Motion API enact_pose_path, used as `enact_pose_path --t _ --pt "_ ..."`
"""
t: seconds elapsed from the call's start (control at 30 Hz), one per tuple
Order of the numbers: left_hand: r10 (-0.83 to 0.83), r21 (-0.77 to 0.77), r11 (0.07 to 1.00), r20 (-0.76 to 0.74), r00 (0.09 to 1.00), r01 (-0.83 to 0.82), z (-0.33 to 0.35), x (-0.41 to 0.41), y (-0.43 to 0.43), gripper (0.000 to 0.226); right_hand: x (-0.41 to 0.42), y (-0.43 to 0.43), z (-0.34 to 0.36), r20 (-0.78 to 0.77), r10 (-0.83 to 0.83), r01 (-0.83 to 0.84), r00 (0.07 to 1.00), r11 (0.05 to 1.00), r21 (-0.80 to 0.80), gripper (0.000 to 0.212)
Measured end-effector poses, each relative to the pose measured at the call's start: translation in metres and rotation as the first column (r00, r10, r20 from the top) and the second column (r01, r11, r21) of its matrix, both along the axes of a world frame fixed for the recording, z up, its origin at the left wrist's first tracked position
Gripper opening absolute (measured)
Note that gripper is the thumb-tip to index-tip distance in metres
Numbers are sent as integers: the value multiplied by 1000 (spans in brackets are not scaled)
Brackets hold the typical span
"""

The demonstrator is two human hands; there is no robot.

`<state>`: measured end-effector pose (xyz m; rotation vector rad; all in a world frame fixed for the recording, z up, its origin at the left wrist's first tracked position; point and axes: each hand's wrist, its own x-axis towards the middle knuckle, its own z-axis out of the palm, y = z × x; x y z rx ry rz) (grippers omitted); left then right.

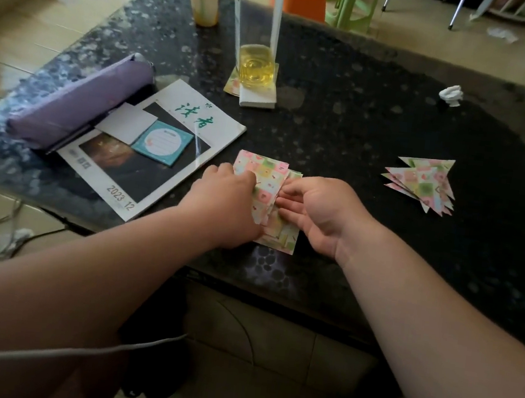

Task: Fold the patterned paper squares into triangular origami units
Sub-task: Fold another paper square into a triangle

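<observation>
Finished triangles (420,184) lie aside; right hand (318,215) fingers (287,195) pinch the topmost of the remaining patterned squares (266,171), left hand (225,201) fingers hidden.

Both forearms bare, reaching in from the lower corners and converging. Left grip (225,201): back of hand up, fingers bent down onto the paper squares (269,173), tips hidden. Right grip (315,213): palm turned inward, fingers (291,190) curled, pinching the squares' right edge. Grips close, apart.
</observation>
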<state>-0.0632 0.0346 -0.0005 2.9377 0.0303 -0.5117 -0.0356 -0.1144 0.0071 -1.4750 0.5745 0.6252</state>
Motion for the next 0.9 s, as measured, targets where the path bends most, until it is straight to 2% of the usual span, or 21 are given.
enact_pose_path --t 0.23,0.3,0.4,0.47,0.57,0.6,0.63,0.7,0.73,0.77,0.83,0.9 --pt "-47 34 998 61 997 45 4 -1 -3 46 -7 5 4 22 35 -34 999 997 -66 9" --pt "-9 13 1000 67 998 8 8 1 -3 28 -7 6 4 11 39 -38 999 998 -58 10" --pt "86 -65 995 70 994 -81 16 5 2 20 -7 5 7 25 31 -30 999 999 -37 16" --pt "133 -157 981 101 986 -116 27 8 6 16 -7 0 11 105 75 -61 992 990 -130 17" --pt "192 -394 911 145 971 -121 51 9 8 10 -6 -15 18 329 240 -83 913 901 -425 29" --pt "223 -493 860 127 967 -134 58 9 8 11 -5 -20 21 396 282 -65 874 875 -480 34" --pt "266 -622 765 70 961 -166 63 9 6 13 -5 -25 24 442 302 -49 845 866 -498 38" --pt "313 -858 433 -146 939 -277 69 8 2 22 -6 -37 28 472 288 -60 833 895 -441 47" --pt "306 -900 280 -247 919 -335 68 8 -1 27 -8 -43 30 455 265 -90 850 924 -371 50" --pt "289 -907 184 -320 902 -380 64 9 -4 30 -11 -51 32 420 238 -125 876 952 -279 50" --pt "264 -892 105 -400 877 -439 56 12 -14 24 -17 -69 39 321 159 -143 933 987 -73 41" --pt "240 -878 69 -446 862 -473 51 12 -30 13 -24 -89 42 274 87 -96 958 995 20 31"
